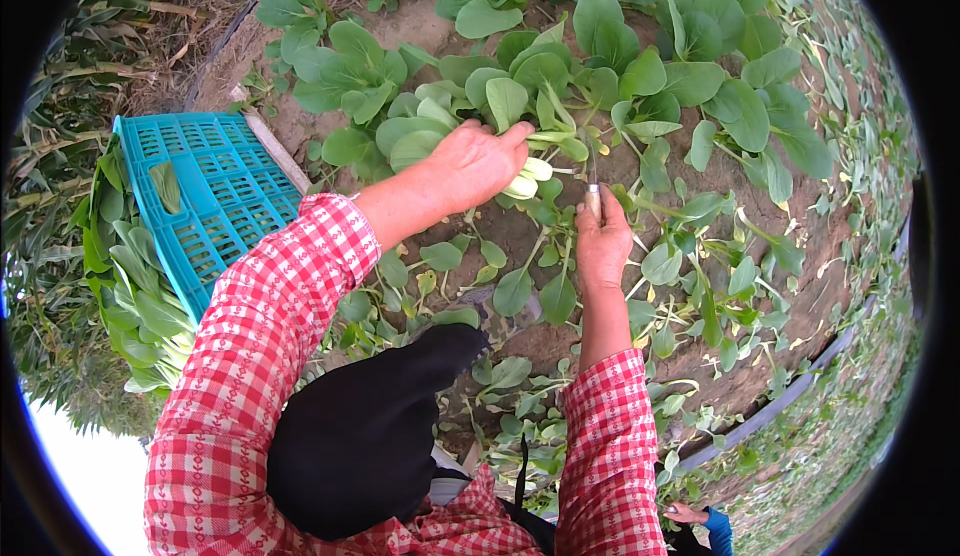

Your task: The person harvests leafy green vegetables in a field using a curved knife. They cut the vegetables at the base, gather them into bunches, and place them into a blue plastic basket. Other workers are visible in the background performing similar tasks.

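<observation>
My left hand (480,160) is closed around a head of bok choy (529,179), its pale stem base showing below my fingers. The leaves lie partly beneath that hand, mixed with neighbouring foliage. To its right, my right hand (604,244) grips the wooden handle (592,203) of a small knife. The knife's thin blade (594,157) points away from me, close to the stems and leaves, and its tip is hard to make out. Bare soil (517,237) and loose cut leaves (514,290) lie just below both hands.
A teal plastic crate (206,203) filled with bok choy (150,316) stands at left. Standing bok choy plants (360,68) grow ahead. Leaf scraps (705,286) litter the soil at right, near a dark hose (780,398). Another person's hand (684,512) shows at bottom right.
</observation>
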The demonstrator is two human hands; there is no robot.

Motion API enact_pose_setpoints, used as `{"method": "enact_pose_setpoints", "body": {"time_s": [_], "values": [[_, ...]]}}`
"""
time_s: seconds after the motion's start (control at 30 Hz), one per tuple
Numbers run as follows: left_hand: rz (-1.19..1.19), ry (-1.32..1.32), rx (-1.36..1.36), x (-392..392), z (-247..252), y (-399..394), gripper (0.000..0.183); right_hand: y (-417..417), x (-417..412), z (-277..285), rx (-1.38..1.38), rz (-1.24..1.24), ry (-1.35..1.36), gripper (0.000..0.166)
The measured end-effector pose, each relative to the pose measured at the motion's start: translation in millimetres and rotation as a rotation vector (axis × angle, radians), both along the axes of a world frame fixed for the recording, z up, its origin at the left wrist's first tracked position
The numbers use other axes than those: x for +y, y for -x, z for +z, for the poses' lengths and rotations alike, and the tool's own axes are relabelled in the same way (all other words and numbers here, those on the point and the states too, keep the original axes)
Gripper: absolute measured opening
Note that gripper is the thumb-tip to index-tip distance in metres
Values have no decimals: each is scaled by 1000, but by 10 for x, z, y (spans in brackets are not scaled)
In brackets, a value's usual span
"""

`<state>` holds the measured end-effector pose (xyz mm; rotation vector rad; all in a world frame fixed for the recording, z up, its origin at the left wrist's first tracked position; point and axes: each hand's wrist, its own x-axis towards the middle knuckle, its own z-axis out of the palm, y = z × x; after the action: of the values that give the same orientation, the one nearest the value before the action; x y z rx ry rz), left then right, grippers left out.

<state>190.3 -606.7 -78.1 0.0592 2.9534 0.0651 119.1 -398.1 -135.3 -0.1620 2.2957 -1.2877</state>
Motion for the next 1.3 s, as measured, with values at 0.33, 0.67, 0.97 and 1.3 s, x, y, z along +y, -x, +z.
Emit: {"method": "enact_pose_setpoints", "body": {"time_s": [0.33,0.67,0.97,1.3], "values": [[27,-17,-17,-23,4,-2,28,-50,-49,-85,-78,-29,-12,40],[54,-51,-100,-63,22,32,38,-126,-126,-99,-81,5,-33,37],[55,-268,32,73,277,-16,59,-343,92,-152,-199,-389,482,37],[38,-423,110,473,514,-367,69,-69,-53,469,-925,-605,1061,24]]}}
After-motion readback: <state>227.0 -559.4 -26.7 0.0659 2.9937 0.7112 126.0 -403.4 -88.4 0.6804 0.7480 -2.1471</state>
